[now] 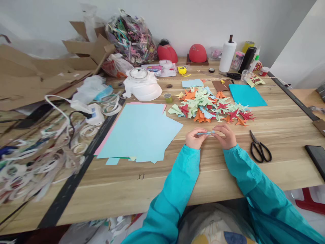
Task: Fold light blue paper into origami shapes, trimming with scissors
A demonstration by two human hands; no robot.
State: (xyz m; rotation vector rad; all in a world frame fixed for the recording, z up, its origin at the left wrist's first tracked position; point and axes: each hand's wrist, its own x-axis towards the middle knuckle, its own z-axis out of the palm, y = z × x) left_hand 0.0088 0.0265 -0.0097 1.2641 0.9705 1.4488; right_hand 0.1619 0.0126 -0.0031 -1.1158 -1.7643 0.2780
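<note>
My left hand (193, 138) and my right hand (226, 136) meet over the wooden table (203, 169), both in teal sleeves. Between their pinched fingers they hold a small folded strip of light blue paper (206, 133). Just beyond the hands lies a pile of folded paper shapes (212, 107) in green, orange, red and blue. To the left lies a stack of light blue paper sheets (141, 133) with a pink sheet under it. Black scissors (259, 148) lie to the right of my right hand.
A teal sheet (246, 95) lies at the back right, near a paper towel roll (227, 56), bottles and two red domes (197, 53). White cap (142, 87), tape rolls (110, 106), cardboard and cables crowd the left. A dark phone (317, 161) sits at the right edge.
</note>
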